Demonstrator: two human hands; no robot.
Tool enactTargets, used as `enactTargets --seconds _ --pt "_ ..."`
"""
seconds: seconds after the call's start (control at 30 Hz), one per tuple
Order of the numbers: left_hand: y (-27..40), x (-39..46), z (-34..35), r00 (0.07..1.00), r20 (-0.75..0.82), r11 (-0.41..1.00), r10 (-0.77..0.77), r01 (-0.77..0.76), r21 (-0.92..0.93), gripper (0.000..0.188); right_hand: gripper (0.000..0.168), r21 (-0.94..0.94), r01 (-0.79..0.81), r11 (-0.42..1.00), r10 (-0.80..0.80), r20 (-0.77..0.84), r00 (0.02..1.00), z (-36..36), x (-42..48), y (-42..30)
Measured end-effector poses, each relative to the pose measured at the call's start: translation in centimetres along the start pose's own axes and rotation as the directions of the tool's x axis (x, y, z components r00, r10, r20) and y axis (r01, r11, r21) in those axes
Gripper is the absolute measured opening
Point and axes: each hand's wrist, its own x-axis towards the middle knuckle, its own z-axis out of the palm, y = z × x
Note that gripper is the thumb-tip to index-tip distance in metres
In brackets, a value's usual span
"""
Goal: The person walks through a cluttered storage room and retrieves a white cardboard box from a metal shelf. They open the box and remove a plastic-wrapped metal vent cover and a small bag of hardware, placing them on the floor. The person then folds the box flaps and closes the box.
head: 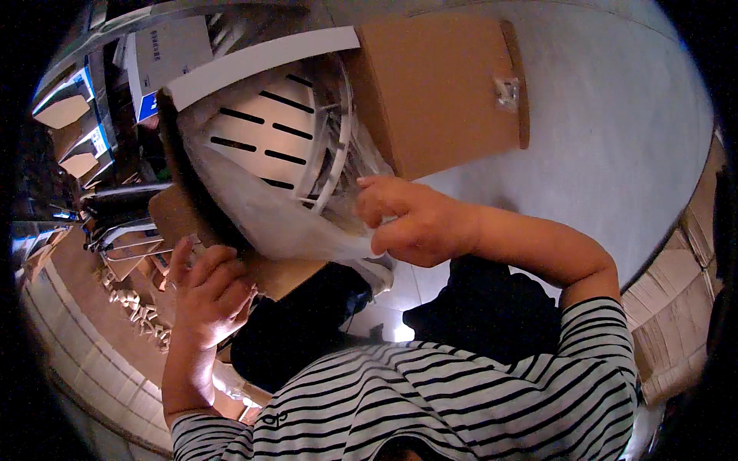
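A cream panel with several dark slots point(271, 124) lies inside an open carton, beside a curved white frame point(345, 115). Clear plastic wrapping point(282, 222) covers part of the panel and gathers towards my right hand point(424, 225). The fingers of that hand are bent and pinch the wrapping at the panel's near right side. My left hand point(210, 285) is raised at the carton's near left, fingers half curled, close to a brown cardboard flap point(179, 216). Something small and pale shows at its fingertips, too unclear to name. The panel's lower part is hidden by the wrapping.
To the right, a brown cardboard sheet point(444, 92) carries a small clear packet point(507, 94). A white carton edge point(271, 63) runs across the top. Stacked cardboard point(669, 294) stands at the far right. At left are a printed box point(173, 52) and several small pale pieces point(141, 314).
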Motion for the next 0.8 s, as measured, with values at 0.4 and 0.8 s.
enactTargets --seconds 0.4,0.8 --pt "0.5 1.2 0.7 0.998 -0.047 0.997 0.053 -0.056 -0.054 0.017 0.036 -0.338 -0.802 0.492 0.823 -0.120 0.555 -2.7 4.1 3.7" --pt "1.9 2.7 2.4 0.995 -0.022 0.993 0.099 -0.101 -0.061 0.015 0.022 -0.553 -0.766 0.329 0.898 -0.068 0.435 -2.6 -0.2 8.8"
